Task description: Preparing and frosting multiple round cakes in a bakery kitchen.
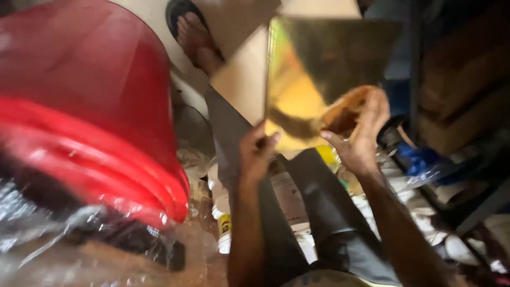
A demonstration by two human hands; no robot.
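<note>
At centre frame a shiny gold mirror-like sheet point(319, 69) stands nearly upright; the left hand point(256, 151) grips its lower left corner, the right hand point(361, 133) its lower right edge; a blurred stack of red plastic tubs point(90, 122) fills the left; a sandalled foot point(194, 34) shows at upper centre; crumpled clear plastic point(48, 228) lies lower left.

sheet point(319, 69) between both hands, stacked tubs point(90, 106) left, shelves point(457, 95) right

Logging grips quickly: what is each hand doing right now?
Left hand: closed on the shiny gold sheet's lower edge.
Right hand: holding the same sheet.
</note>
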